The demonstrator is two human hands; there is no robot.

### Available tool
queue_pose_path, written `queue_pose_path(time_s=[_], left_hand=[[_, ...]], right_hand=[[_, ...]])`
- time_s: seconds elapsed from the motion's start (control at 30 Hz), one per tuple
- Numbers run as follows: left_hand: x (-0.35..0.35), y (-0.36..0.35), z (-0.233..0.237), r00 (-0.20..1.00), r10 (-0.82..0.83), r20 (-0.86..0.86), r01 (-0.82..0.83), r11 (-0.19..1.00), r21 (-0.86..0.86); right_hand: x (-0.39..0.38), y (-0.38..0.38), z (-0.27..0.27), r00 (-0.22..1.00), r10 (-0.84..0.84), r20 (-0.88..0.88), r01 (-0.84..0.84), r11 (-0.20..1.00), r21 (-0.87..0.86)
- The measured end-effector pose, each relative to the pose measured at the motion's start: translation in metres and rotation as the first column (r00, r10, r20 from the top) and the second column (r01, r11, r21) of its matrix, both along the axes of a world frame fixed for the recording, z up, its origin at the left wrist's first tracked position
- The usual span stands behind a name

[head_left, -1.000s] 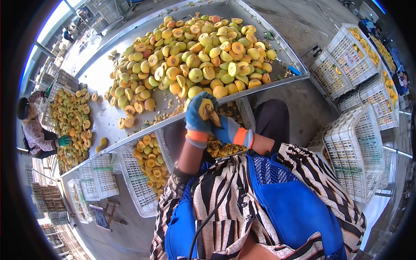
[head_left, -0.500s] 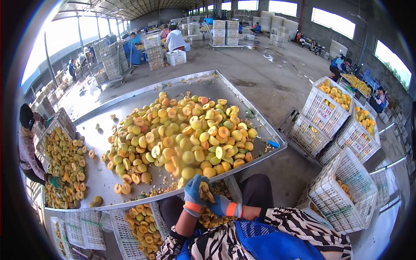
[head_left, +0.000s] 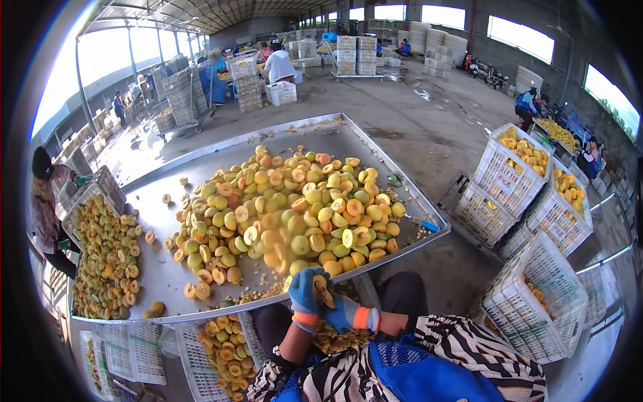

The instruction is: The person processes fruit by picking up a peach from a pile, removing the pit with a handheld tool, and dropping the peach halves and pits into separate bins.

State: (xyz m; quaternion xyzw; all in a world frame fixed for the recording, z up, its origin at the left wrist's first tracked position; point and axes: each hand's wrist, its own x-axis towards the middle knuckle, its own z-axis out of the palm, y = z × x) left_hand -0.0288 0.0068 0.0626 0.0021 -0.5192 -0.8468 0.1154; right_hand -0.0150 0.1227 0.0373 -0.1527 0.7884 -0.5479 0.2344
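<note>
My left hand (head_left: 305, 293), in a blue glove with an orange cuff, is closed around a peach half (head_left: 323, 292) just over the near edge of the metal table. Right beside it, my right hand (head_left: 343, 315), gloved the same way, is closed with its fingers up against the fruit. Whatever the right fingers hold is hidden. A large heap of halved yellow peaches (head_left: 288, 208) lies on the metal table (head_left: 151, 201) in front of me. Below my hands, between my knees, more cut pieces (head_left: 331, 338) are partly visible.
A crate of peach halves (head_left: 224, 348) stands under the table edge at left. White crates (head_left: 512, 171) are stacked at right, near a tilted crate (head_left: 536, 301). A blue-handled tool (head_left: 429, 226) lies at the table's right corner. A co-worker (head_left: 50, 201) stands at far left with a crate.
My view has shifted slightly. Both hands stay together at the table edge, and the peach half sits at a different angle. The co-worker at left has drawn a gloved hand back from the fruit.
</note>
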Motion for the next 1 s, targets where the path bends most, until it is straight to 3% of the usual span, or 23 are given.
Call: queue_pose_path(time_s=[0.03,0.07,0.1,0.2,0.23,0.27,0.3,0.33,0.37,0.4,0.5,0.53,0.57,0.6,0.63,0.67,0.7,0.77,0.8,0.83,0.87,0.93,1.0], left_hand=[[-0.002,-0.001,-0.001,1.000,0.002,-0.002,-0.002,1.000,-0.001],[-0.003,-0.003,-0.003,0.996,-0.063,0.058,0.053,0.987,0.151],[-0.003,-0.005,-0.005,0.985,-0.135,0.110,0.096,0.949,0.301],[-0.005,0.000,-0.002,0.997,-0.059,-0.041,0.067,0.976,0.207],[-0.004,-0.001,-0.003,0.998,-0.060,-0.033,0.065,0.977,0.205],[-0.005,-0.002,-0.004,0.996,-0.068,-0.059,0.074,0.991,0.111],[-0.007,-0.005,-0.006,0.993,-0.076,-0.088,0.078,0.997,0.016],[-0.011,-0.008,-0.014,0.991,-0.116,-0.065,0.120,0.991,0.059],[-0.010,-0.007,-0.011,0.991,-0.113,-0.068,0.117,0.991,0.058],[-0.009,-0.004,-0.007,0.996,-0.071,-0.058,0.076,0.994,0.083],[-0.010,-0.003,0.003,0.998,-0.065,-0.019,0.067,0.987,0.143],[-0.008,-0.005,0.005,0.995,-0.100,0.020,0.095,0.980,0.177],[-0.008,-0.008,0.009,0.992,-0.126,0.030,0.121,0.986,0.113],[-0.008,-0.009,0.007,0.993,-0.121,0.014,0.119,0.989,0.091],[-0.009,-0.006,0.002,0.993,-0.032,-0.113,0.023,0.997,-0.075],[-0.009,-0.008,0.006,0.985,-0.021,-0.172,-0.003,0.990,-0.139],[-0.011,-0.008,0.002,0.992,-0.124,-0.020,0.124,0.950,0.285],[-0.019,-0.015,-0.011,0.969,-0.248,0.006,0.203,0.807,0.554],[-0.021,-0.019,-0.017,0.965,-0.262,-0.001,0.215,0.790,0.574],[-0.014,-0.020,-0.007,0.971,-0.237,-0.026,0.209,0.793,0.573],[-0.017,-0.023,-0.011,0.973,-0.229,-0.041,0.213,0.805,0.553],[-0.017,-0.024,-0.015,0.974,-0.224,-0.043,0.212,0.815,0.539],[-0.014,-0.022,-0.011,0.996,-0.064,-0.054,0.078,0.942,0.327]], right_hand=[[-0.002,0.002,0.012,0.987,0.020,0.160,-0.021,1.000,0.005],[-0.003,0.005,0.019,0.946,0.037,0.321,-0.041,0.999,0.007],[-0.003,0.006,0.019,0.945,0.039,0.326,-0.043,0.999,0.004],[-0.004,0.008,0.008,0.923,0.070,0.378,-0.015,0.989,-0.146],[-0.008,0.006,0.004,0.998,0.043,-0.050,-0.046,0.998,-0.050],[-0.010,0.005,0.001,0.879,0.056,-0.474,-0.035,0.998,0.054],[-0.010,0.008,-0.001,0.878,0.060,-0.475,-0.039,0.998,0.054],[-0.007,0.010,0.027,0.994,0.062,-0.094,-0.065,0.997,-0.030],[-0.004,0.010,0.044,0.949,0.086,0.303,-0.052,0.992,-0.117],[-0.001,0.009,0.047,0.949,0.088,0.303,-0.055,0.992,-0.115],[-0.014,0.003,0.023,0.991,0.084,0.106,-0.076,0.994,-0.084],[-0.038,0.002,-0.021,0.853,0.063,-0.517,-0.085,0.996,-0.018],[-0.039,0.000,-0.055,0.384,0.056,-0.922,-0.056,0.998,0.038],[-0.019,0.003,-0.025,0.845,0.092,-0.526,-0.106,0.994,0.002],[-0.011,0.005,0.020,0.988,0.135,0.076,-0.132,0.990,-0.051],[-0.009,0.003,0.022,0.978,0.095,0.186,-0.077,0.992,-0.100],[-0.007,0.003,0.021,0.957,0.047,0.286,-0.008,0.991,-0.135],[-0.003,-0.002,0.021,0.998,-0.046,0.039,0.048,0.998,-0.052],[-0.006,-0.004,0.024,0.999,-0.039,0.003,0.039,0.998,0.053],[-0.009,-0.005,0.025,0.999,-0.026,-0.046,0.033,0.987,0.156],[-0.008,-0.005,0.020,0.928,-0.020,-0.373,0.119,0.962,0.244],[-0.012,-0.008,0.015,0.915,-0.012,-0.403,0.132,0.953,0.272],[-0.013,-0.013,0.000,0.849,0.001,-0.528,0.160,0.953,0.258]])
